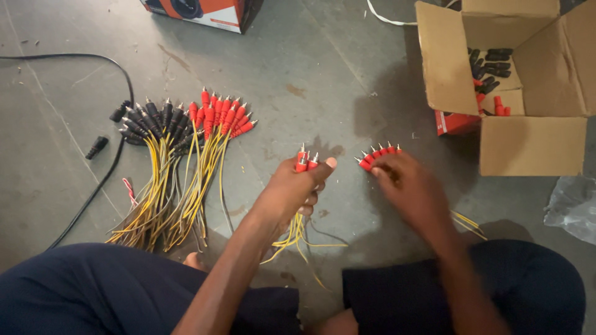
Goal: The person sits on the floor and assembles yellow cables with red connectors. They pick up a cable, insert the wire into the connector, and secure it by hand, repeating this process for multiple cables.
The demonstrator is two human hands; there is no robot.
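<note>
Left hand [292,189]: closed in a fist around a small bundle [305,162] of red plugs, tips up above the thumb, yellow leads [292,239] trailing below the palm toward the floor [310,68]. Right hand [413,186]: fingers curled over a fanned row of red plugs [377,154], tips pointing up and left; motion blur, so exact finger contact cannot be told. Leads of that row hidden under the wrist, yellow ends [467,222] showing beside the right leg.

Both sets held just above the floor, between the knees and the open carton [528,142].

Risks, as judged from this position:

- Fanned row only lightly retained; likely to splay or drop singly if pressure eases, scattering toward the carton.
- Loose leads under the left fist lying crossed; likely to tangle or snag on each other when lifted.
- Finished piles to the left, black plugs [149,121] and red plugs [220,115], lying touching; easy to mix by a stray sweep of forearm or knee.
- Black cable [93,192] and loose black connector [97,147] near the piles; possible catch point for dragged leads.
- Metal tips exposed; bending possible under a hard squeeze.
</note>
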